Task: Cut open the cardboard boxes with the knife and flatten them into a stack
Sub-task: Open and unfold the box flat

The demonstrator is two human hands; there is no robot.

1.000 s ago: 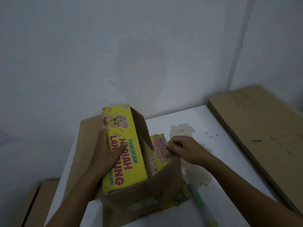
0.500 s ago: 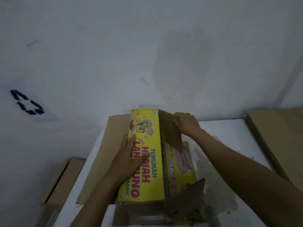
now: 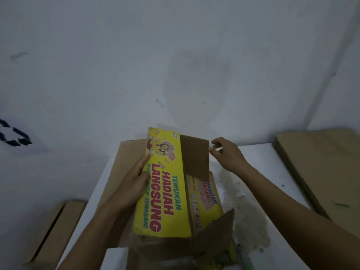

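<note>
from the head camera, the yellow box [image 3: 163, 191] lies lengthwise in the lower middle of the frame on a white table [image 3: 253, 152], with a flat brown sheet [image 3: 116, 172] under it and showing to its left. the left hand [image 3: 134, 180] lies flat on the box's left edge, fingers straight and pressing, gripping nothing. the right hand [image 3: 228, 154], right of centre, reaches to the edge of the far flap [image 3: 194, 156], which stands open at the back of the box. its fingers are loosely bent right at that edge, but blur hides whether they pinch the flap or only touch it, so i cannot tell. the near flap [image 3: 214, 228] also sticks up open towards the bottom of the frame. so the box looks already opened on this side, yet it keeps its full boxy shape and is not flattened. a pile of flat cardboard [image 3: 315, 172] rests at the right edge of the frame, which reads as boxes already done. more cardboard [image 3: 56, 227] lies at the lower left, off the table. a greenish long thing at the bottom, just right of the box, is probably the knife [image 3: 244, 256], in neither hand. what seems left is to collapse this box and put it on the pile.
</note>
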